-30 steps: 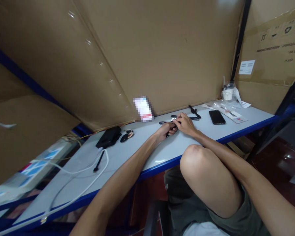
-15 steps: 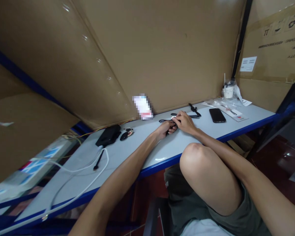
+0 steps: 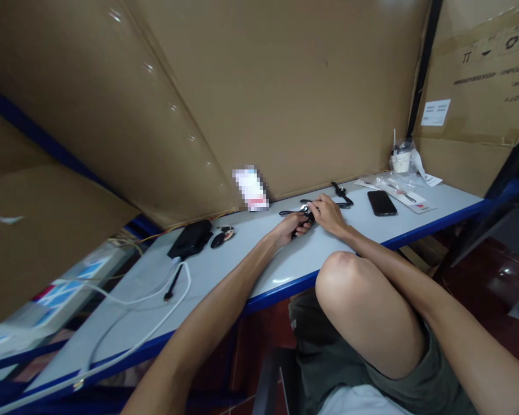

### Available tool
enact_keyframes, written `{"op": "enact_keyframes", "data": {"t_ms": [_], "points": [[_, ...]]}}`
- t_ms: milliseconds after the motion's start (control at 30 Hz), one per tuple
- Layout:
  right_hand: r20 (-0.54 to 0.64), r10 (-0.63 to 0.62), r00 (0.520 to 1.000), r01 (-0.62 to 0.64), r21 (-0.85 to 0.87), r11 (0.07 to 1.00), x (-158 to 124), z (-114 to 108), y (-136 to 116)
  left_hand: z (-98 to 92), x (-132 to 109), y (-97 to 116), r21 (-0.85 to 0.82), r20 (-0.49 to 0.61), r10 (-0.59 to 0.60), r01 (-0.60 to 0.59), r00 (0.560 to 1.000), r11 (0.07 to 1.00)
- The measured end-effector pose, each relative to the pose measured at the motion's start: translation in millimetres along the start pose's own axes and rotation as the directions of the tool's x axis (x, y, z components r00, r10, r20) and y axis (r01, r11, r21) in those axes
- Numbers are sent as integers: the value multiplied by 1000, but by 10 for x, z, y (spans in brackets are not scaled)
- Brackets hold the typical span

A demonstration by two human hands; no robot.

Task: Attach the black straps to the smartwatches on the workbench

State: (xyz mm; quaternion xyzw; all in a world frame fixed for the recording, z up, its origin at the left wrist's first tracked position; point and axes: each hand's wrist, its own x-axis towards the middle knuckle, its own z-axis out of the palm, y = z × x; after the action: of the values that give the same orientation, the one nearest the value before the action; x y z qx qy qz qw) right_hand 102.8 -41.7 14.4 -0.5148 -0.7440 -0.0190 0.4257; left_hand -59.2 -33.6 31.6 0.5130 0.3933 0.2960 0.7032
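Observation:
In front of the cardboard wall, my left hand [image 3: 292, 226] is closed around a small black item with a shiny metal part [image 3: 305, 210]. Its exact kind is mostly hidden by my fingers. My right hand [image 3: 328, 215] meets it from the right, thumb and fingers bent together at the shiny part; whether they grip it I cannot tell. A black loop [image 3: 287, 213] lies just left of my left hand. Behind my right hand, a black strip [image 3: 308, 201] shows. A wristwatch with a black strap [image 3: 341, 192] lies beyond my right fingers.
A black phone [image 3: 382, 203] lies at the right, near plastic packaging [image 3: 409, 195] and a bagged cup [image 3: 401, 161]. A blurred-out lit screen [image 3: 251, 187] leans on the cardboard. Leftward are keys [image 3: 222, 236], a black box [image 3: 190, 238] and a white cable [image 3: 189, 282].
My right fingers have shifted slightly to the right, uncovering more of the shiny metal part. My left hand stays nearly where it was.

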Motion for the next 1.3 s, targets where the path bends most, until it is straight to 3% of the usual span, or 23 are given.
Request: {"op": "enact_keyframes", "data": {"t_ms": [167, 367, 567, 933, 1300], "points": [[37, -68, 997, 67, 44, 997, -7, -7, -16, 4, 2, -1, 9, -11, -8, 8, 1000, 1000], [10, -1, 1000, 2, -23, 1000, -8, -11, -11, -5, 5, -8, -17, 10, -1, 1, 1000, 1000], [39, -62, 997, 60, 41, 997, -12, -11, -26, 23, -6, 8, 12, -23, -7, 7, 1000, 1000], [-25, 45, 999, -44, 30, 999, 35, -1, 60, 2, -11, 1, -10, -26, -1, 1, 1000, 1000], [49, -50, 998, 45, 95, 994, 1, -35, 3, -4, 1, 6, -37, -55, -25, 23, 998, 999]]}}
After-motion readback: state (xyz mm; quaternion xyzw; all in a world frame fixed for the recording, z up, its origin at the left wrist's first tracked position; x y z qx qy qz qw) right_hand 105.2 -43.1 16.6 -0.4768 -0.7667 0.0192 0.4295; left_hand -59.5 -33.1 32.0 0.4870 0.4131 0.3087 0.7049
